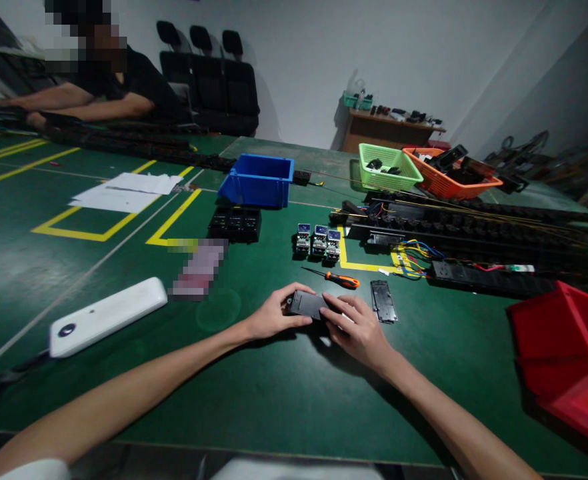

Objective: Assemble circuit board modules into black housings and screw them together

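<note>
A small black rectangular plastic case (308, 304) is held just above the green table, between my two hands. My left hand (275, 313) grips its left end, thumb along the near edge and fingers over the far side. At the other end my right hand (354, 327) is closed on it, fingertips resting on its top. A black plastic cover (384, 301) lies on the table right of my right hand. Beyond the case is a screwdriver (341, 279) with an orange and black handle. Three small circuit modules with blue displays (319, 243) stand behind it.
A blue bin (259, 181) stands behind black cases (235, 225). Long black rails with wires (424, 227) lie at right, near a red bin (564, 353). Green (389, 167) and orange baskets (454, 175) sit behind. A white device (108, 316) lies left; a co-worker (119, 87) sits far left.
</note>
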Motion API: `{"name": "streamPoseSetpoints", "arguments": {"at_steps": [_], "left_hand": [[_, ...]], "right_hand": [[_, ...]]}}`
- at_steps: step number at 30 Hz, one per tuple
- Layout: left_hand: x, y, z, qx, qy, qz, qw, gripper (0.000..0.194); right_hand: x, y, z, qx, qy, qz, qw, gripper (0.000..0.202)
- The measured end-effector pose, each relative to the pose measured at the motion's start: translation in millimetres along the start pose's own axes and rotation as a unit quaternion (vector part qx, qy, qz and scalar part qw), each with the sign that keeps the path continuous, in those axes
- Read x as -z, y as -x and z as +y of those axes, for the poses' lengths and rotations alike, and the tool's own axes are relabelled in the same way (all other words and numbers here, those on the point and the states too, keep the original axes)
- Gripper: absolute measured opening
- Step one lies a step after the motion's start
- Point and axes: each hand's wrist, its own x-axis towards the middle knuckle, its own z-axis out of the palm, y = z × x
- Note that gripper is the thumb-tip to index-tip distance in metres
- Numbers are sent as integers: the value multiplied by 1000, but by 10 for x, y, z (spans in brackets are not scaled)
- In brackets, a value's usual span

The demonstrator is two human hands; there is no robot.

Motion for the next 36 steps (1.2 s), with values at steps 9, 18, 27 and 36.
{"name": "streamPoseSetpoints", "arguments": {"at_steps": [9, 18, 27, 36], "left_hand": [[-2, 2, 10, 9, -16, 5, 1000, 54], [-7, 0, 27, 6, -24, 12, 1000, 55], [-3, 0, 13, -1, -22, 5, 1000, 53], [2, -2, 8, 2, -25, 4, 1000, 54]], "right_hand": [[14, -2, -11, -1, 6, -10, 1000, 40], [7, -22, -25, -21, -21, -11, 999, 41], [10, -25, -38, -37, -62, -10, 997, 39], [27, -52, -50, -68, -118, -5, 991, 30]]}}
